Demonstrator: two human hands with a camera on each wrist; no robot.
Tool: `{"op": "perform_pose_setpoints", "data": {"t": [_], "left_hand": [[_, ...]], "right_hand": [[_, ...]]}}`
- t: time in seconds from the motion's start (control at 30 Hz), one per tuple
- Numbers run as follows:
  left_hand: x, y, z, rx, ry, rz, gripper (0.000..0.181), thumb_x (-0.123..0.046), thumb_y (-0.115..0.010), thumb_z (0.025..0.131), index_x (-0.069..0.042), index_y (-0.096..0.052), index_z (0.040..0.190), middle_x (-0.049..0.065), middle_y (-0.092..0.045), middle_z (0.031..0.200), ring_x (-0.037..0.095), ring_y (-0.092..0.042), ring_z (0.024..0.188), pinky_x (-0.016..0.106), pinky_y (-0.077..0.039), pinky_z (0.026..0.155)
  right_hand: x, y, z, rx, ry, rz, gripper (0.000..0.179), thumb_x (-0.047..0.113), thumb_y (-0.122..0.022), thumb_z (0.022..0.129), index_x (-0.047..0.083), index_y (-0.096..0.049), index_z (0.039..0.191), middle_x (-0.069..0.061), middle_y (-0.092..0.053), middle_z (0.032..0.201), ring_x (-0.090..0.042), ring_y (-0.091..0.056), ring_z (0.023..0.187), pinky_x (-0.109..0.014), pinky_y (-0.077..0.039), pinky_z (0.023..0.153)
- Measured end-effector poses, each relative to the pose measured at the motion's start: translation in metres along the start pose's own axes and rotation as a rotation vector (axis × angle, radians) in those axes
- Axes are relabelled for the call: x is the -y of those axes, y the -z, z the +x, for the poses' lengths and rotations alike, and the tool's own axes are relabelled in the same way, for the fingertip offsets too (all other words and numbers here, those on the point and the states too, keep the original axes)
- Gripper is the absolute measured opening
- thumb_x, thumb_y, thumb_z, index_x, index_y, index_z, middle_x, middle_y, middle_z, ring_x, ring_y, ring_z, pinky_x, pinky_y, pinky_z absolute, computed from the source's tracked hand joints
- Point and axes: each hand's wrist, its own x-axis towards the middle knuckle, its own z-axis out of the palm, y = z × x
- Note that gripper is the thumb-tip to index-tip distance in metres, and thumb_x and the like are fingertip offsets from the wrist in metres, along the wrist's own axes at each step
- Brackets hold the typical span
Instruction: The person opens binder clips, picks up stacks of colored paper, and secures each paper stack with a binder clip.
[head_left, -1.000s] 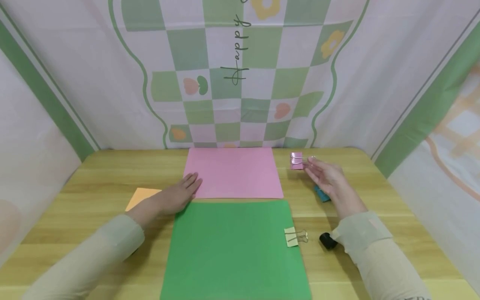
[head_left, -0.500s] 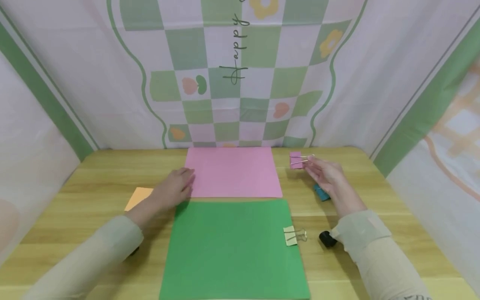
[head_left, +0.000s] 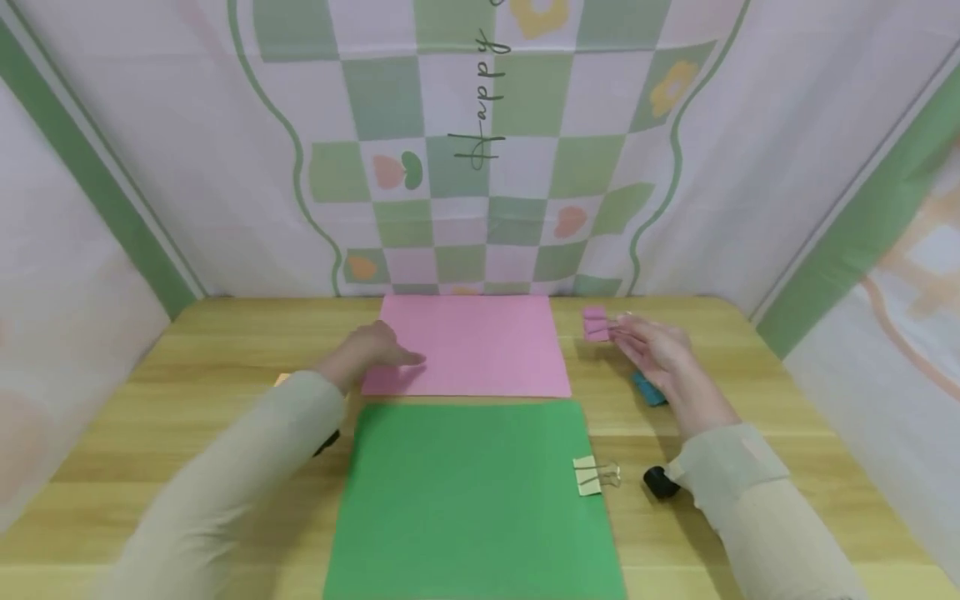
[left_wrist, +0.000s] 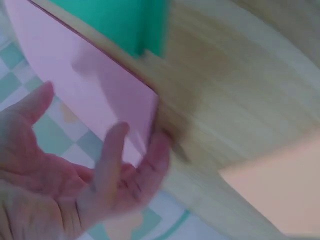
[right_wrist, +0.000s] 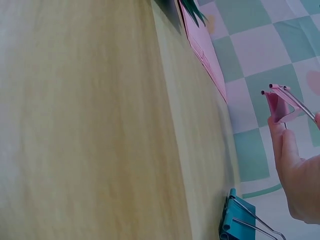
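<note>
At the back of the table lies a flat pink sheet (head_left: 480,346). My left hand (head_left: 367,346) is at its left edge, thumb stretched over the sheet. In the left wrist view, the fingers (left_wrist: 112,155) bend loosely near the sheet's corner, with the thumb well apart from them; contact is hard to tell. To the right of the sheet, my right hand (head_left: 652,342) pinches a pink binder clip (head_left: 596,325) by its wire handles, above the table. The right wrist view shows this clip (right_wrist: 280,107) with its mouth spread and nothing in it.
A green sheet (head_left: 472,500) lies in front, with a cream binder clip (head_left: 587,475) on its right edge. A teal binder clip (head_left: 649,389) sits beneath the right hand. An orange sheet (left_wrist: 280,185) lies left. A patterned cloth (head_left: 480,167) hangs behind the table.
My left hand has lifted and turned, its thumb now reaching over the pink sheet. The right hand stays in place, and the pink binder clip's mouth has spread.
</note>
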Motion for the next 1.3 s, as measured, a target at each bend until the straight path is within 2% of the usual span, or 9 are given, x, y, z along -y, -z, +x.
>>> {"op": "perform_pose_setpoints", "data": {"t": [0.1, 0.27, 0.53, 0.7, 0.93, 1.03, 1.13, 1.27, 1.3], "left_hand": [[-0.011, -0.005, 0.005, -0.018, 0.044, 0.07, 0.094, -0.054, -0.069, 0.085, 0.009, -0.036, 0.146, 0.027, -0.034, 0.154, 0.046, -0.032, 0.143, 0.052, -0.031, 0.119], [-0.018, -0.008, 0.008, -0.056, 0.108, 0.073, 0.094, -0.046, -0.077, 0.082, 0.009, -0.036, 0.146, 0.025, -0.029, 0.158, 0.045, -0.025, 0.146, 0.052, -0.027, 0.121], [-0.021, -0.007, 0.006, -0.05, 0.172, -0.009, 0.111, -0.043, -0.078, 0.083, 0.012, -0.011, 0.152, 0.035, -0.022, 0.155, 0.045, -0.029, 0.144, 0.052, -0.033, 0.118], [-0.022, -0.006, 0.006, -0.04, 0.203, -0.008, 0.114, -0.043, -0.077, 0.083, 0.012, -0.005, 0.152, 0.038, -0.023, 0.153, 0.046, -0.033, 0.142, 0.051, -0.035, 0.117], [-0.023, -0.007, 0.007, -0.059, 0.227, 0.011, 0.112, -0.042, -0.076, 0.084, 0.011, -0.005, 0.152, 0.038, -0.03, 0.15, 0.046, -0.039, 0.138, 0.05, -0.038, 0.115], [-0.024, -0.01, 0.006, -0.09, 0.245, -0.004, 0.112, -0.041, -0.078, 0.083, 0.008, -0.005, 0.153, 0.038, -0.035, 0.148, 0.048, -0.041, 0.136, 0.054, -0.038, 0.114], [-0.029, -0.011, 0.003, -0.119, 0.283, -0.068, 0.112, -0.036, -0.08, 0.082, 0.002, -0.004, 0.155, 0.038, -0.035, 0.147, 0.051, -0.04, 0.135, 0.057, -0.038, 0.113], [-0.04, -0.008, 0.001, -0.115, 0.357, -0.162, 0.117, -0.029, -0.081, 0.082, -0.009, 0.007, 0.157, 0.037, -0.027, 0.149, 0.052, -0.038, 0.134, 0.058, -0.039, 0.111], [-0.042, -0.007, 0.001, -0.112, 0.373, -0.167, 0.118, -0.028, -0.081, 0.082, -0.01, 0.009, 0.156, 0.037, -0.027, 0.148, 0.051, -0.04, 0.133, 0.057, -0.041, 0.109]], "right_hand": [[-0.001, 0.001, 0.0, -0.001, 0.004, -0.03, 0.009, 0.002, -0.066, 0.093, 0.008, -0.066, 0.1, 0.0, -0.074, 0.089, -0.01, -0.073, 0.086, -0.021, -0.058, 0.083], [-0.002, 0.001, 0.001, -0.008, 0.008, -0.056, 0.034, 0.003, -0.069, 0.092, 0.006, -0.051, 0.12, 0.001, -0.074, 0.089, -0.01, -0.073, 0.086, -0.02, -0.058, 0.084], [-0.004, 0.002, 0.002, -0.012, -0.003, -0.052, 0.025, 0.003, -0.071, 0.09, 0.007, -0.059, 0.112, 0.001, -0.074, 0.091, -0.01, -0.072, 0.088, -0.021, -0.057, 0.086], [-0.006, 0.001, 0.003, -0.013, -0.012, -0.06, 0.031, 0.004, -0.07, 0.09, 0.006, -0.054, 0.117, 0.001, -0.073, 0.091, -0.01, -0.072, 0.087, -0.021, -0.057, 0.085], [-0.007, -0.004, 0.004, -0.018, -0.018, -0.068, 0.013, 0.004, -0.068, 0.092, 0.011, -0.062, 0.101, 0.002, -0.072, 0.09, -0.01, -0.071, 0.086, -0.019, -0.057, 0.084], [-0.007, -0.007, 0.005, -0.016, -0.021, -0.075, 0.021, 0.004, -0.067, 0.093, 0.007, -0.057, 0.111, 0.003, -0.072, 0.09, -0.009, -0.071, 0.086, -0.019, -0.057, 0.084], [-0.008, -0.009, 0.006, -0.016, -0.025, -0.086, 0.049, 0.004, -0.067, 0.093, 0.007, -0.045, 0.137, 0.004, -0.072, 0.089, -0.008, -0.071, 0.085, -0.019, -0.057, 0.083], [-0.01, -0.011, 0.006, -0.009, -0.029, -0.075, 0.054, 0.003, -0.068, 0.092, 0.005, -0.043, 0.14, 0.002, -0.073, 0.089, -0.009, -0.072, 0.086, -0.02, -0.057, 0.084], [-0.01, -0.012, 0.006, -0.006, -0.03, -0.069, 0.048, 0.003, -0.068, 0.092, 0.006, -0.047, 0.134, 0.002, -0.073, 0.088, -0.009, -0.072, 0.086, -0.02, -0.057, 0.084]]}}
